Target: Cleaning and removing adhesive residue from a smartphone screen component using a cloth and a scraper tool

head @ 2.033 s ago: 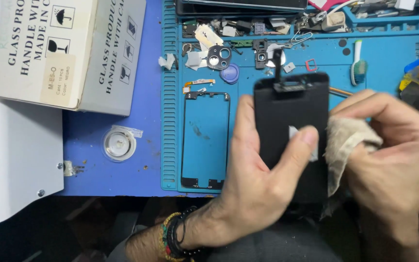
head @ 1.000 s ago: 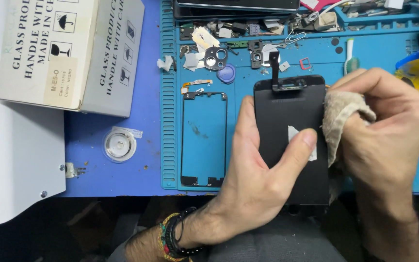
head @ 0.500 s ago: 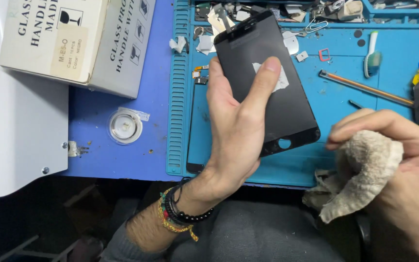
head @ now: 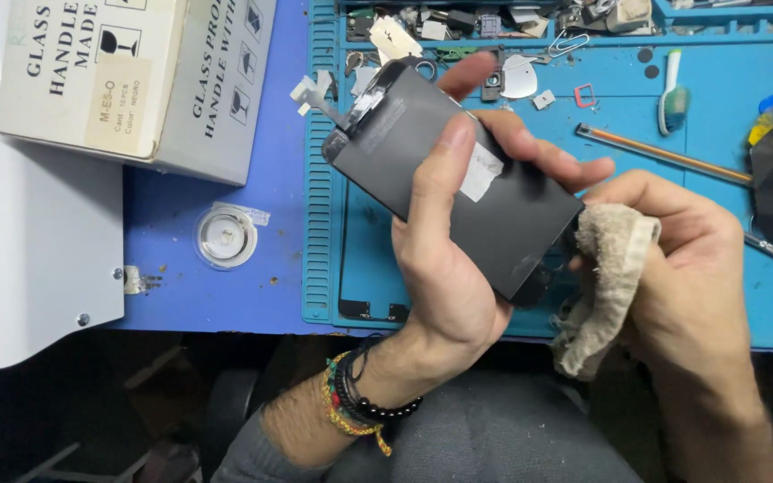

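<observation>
Head view: my left hand (head: pixel 449 268) grips the black phone screen (head: pixel 458 192) tilted above the blue mat (head: pixel 717 233), fingers wrapped round its edges. My right hand (head: pixel 682 277) pinches a beige cloth (head: pixel 606 286) at its lower corner. Light strokes and a firm hold seem wise.

A single camera, worn on the person's head, looked steeply down and slightly forward over the near edge of the surface (head: pixel 225 295). It sat close: the left hand (head: pixel 449 259) and right hand (head: pixel 682 268) filled the centre and right of the frame, with both forearms entering from the bottom edge. The blue mat (head: pixel 717 116) ran off the top and right of the frame, and the cardboard box (head: pixel 136 80) was cut by the top-left edge. Below the surface's edge, the person's lap and dark floor showed. With no second view, nothing overlapped with another.
</observation>
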